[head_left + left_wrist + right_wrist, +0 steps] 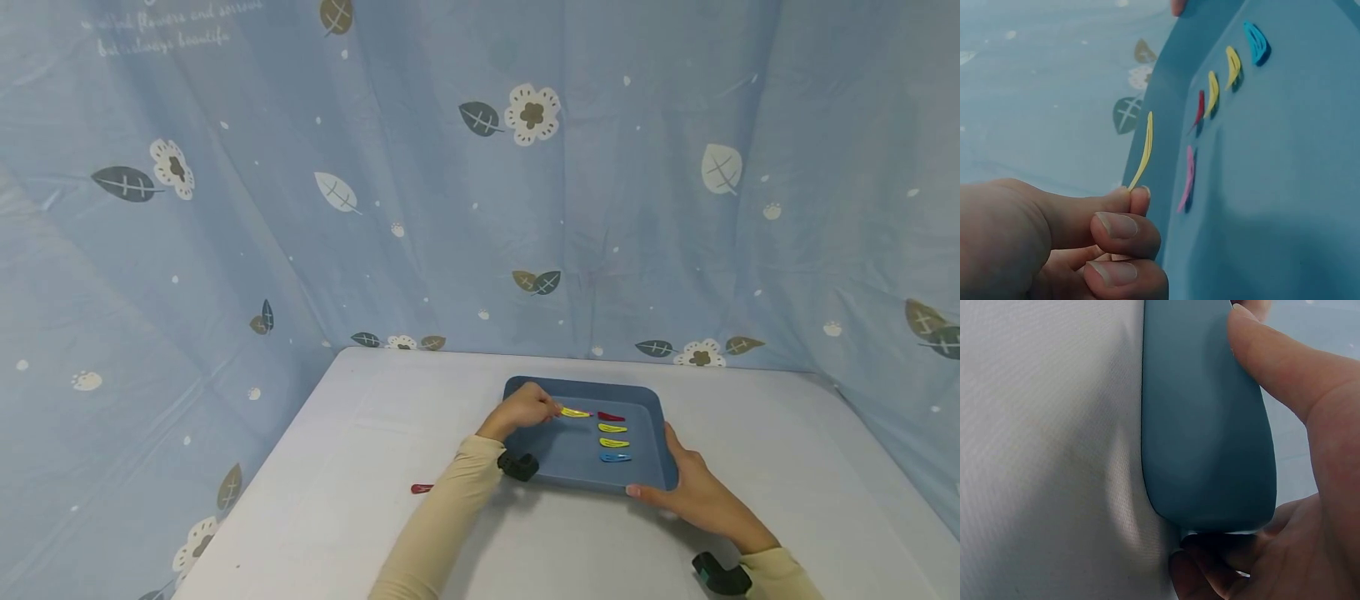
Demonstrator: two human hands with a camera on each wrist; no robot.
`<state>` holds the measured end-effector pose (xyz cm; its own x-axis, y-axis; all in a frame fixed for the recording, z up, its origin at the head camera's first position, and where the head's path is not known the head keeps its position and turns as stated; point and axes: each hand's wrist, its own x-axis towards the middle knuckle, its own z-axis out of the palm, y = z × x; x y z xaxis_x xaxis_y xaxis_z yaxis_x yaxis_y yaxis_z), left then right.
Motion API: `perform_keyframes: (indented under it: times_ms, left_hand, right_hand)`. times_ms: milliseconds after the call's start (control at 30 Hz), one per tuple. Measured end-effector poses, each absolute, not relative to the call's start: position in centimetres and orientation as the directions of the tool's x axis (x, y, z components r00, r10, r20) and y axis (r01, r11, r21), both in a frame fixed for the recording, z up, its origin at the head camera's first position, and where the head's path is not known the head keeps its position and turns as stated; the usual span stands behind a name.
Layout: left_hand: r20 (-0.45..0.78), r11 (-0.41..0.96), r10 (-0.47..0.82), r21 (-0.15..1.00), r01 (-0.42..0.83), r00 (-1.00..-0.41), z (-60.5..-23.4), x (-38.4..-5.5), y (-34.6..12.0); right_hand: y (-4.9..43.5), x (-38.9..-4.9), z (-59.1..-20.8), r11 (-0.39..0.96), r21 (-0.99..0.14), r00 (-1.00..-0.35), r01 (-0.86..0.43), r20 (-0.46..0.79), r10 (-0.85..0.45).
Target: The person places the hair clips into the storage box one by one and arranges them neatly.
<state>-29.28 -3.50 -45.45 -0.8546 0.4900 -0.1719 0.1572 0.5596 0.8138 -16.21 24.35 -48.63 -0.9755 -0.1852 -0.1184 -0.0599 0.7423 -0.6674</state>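
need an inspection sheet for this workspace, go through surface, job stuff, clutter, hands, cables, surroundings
surface: white tabletop, tray resting on it
job's things: in the tray, a red clip, two yellow clips and a blue clip in a column, plus a pink clip; left of the tray, a second red clip, partly hidden by the left sleeve
clutter: nothing seen
hands: left hand pinches another yellow clip above the tray; right hand grips the tray's near right corner
cables: nothing seen
surroundings: blue cloth printed with leaves and flowers, behind and beside the table
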Motion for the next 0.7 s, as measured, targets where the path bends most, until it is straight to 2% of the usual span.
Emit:
perform_keyframes:
  times_ms: [333, 700]
  left_hand:
    - [-0.184, 0.610, 0.462, 0.776, 0.160, -0.868, -46.6, -29.6, -2.9]
    - [-0.192, 0.610, 0.421, 0.783, 0.120, -0.887, -47.2, -29.6, -2.5]
  right_hand:
    - [24.3, -16.1, -48.5, 0.743, -0.668, -0.976, -0.041, -0.133, -0.173]
    - [24.3, -16.1, -48.7, 0.740, -0.671, -0.976, -0.048, -0.128, -0.179]
